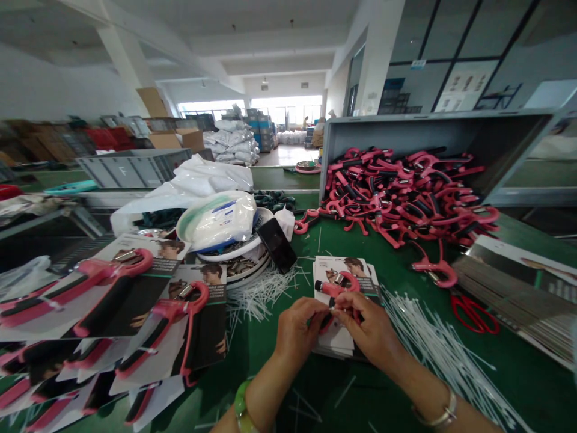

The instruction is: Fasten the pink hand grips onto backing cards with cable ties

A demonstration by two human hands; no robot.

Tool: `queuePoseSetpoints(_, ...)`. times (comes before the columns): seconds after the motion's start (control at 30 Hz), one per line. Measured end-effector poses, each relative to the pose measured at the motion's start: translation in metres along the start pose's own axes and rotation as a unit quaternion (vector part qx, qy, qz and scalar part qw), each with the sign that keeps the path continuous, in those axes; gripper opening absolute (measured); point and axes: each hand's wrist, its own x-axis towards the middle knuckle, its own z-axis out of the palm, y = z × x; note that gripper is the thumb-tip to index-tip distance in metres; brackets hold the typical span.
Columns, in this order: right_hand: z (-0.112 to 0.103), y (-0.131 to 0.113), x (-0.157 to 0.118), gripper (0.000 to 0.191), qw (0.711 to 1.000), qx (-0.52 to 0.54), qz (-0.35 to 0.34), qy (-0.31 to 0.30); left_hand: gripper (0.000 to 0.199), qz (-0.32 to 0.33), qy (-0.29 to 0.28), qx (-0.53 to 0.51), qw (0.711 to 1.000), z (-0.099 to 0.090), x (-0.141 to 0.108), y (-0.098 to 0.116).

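A pink and black hand grip strengthener (349, 279) lies on a stack of printed cards (333, 346) in front of me. My left hand (300, 328) is closed in a pinch at the lower part of the strengthener. My right hand (367, 322) is closed too, its fingertips meeting those of the left. A short bit of white cable tie (332, 308) shows between the fingertips; most of it is hidden by the fingers. Loose white cable ties (433, 349) lie in a bundle to the right of my right hand.
A grey crate (433, 129) on its side spills many pink strengtheners (406, 186). Carded strengtheners (180, 319) are piled at left. More cable ties (256, 294), a phone (277, 245) and bagged round trays (220, 222) sit left of centre. Red scissors (475, 313) lie beside stacked cards (518, 288).
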Motion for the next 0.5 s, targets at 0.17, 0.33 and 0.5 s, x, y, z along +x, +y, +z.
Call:
queuePoseSetpoints(0.17,-0.004,0.001,0.007,0.013,0.993,0.077,0.054,-0.075,0.013,-0.002,-0.004,-0.022,1.000,-0.001,0.000,0.000)
queuePoseSetpoints(0.33,-0.008,-0.001,0.019,0.013,0.983,0.095,0.070,-0.138,0.016,-0.060,-0.060,-0.094,0.992,-0.006,0.002,0.003)
queuePoseSetpoints(0.5,-0.006,0.004,0.017,0.010,0.995,0.000,-0.045,-0.092,0.016,-0.130,-0.071,-0.152,0.977,-0.006,0.004,0.001)
